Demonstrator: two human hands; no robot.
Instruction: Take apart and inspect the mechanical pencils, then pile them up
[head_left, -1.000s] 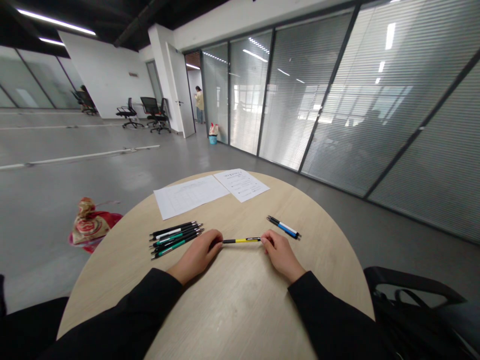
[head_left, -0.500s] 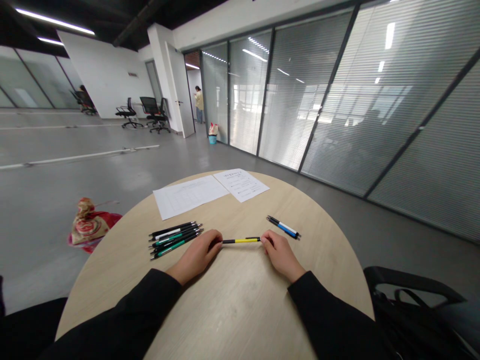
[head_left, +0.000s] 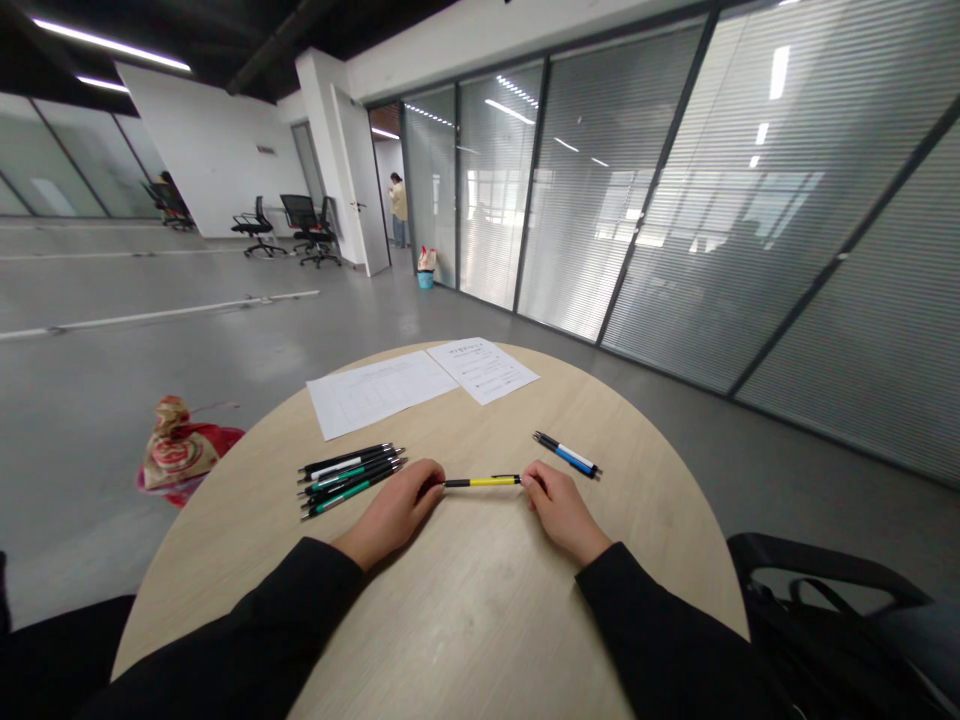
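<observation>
A yellow and black pen (head_left: 484, 482) lies level between my two hands, just over the table. My left hand (head_left: 405, 505) pinches its dark end, and the fingertips hide that tip. At the other end, beside the clip, my right hand (head_left: 559, 505) grips the pen between thumb and fingers. Left of my left hand, several black, white and green pens (head_left: 351, 480) lie side by side in a group. Beyond my right hand rest a few more pens (head_left: 568, 454), one of them blue, one with a white part.
Two printed paper sheets (head_left: 382, 388) (head_left: 484, 370) lie at the far side of the round wooden table (head_left: 465, 620). A red and beige bag (head_left: 180, 450) is past the left edge. A black chair (head_left: 825, 570) stands at right. A person (head_left: 398, 208) is in the far doorway.
</observation>
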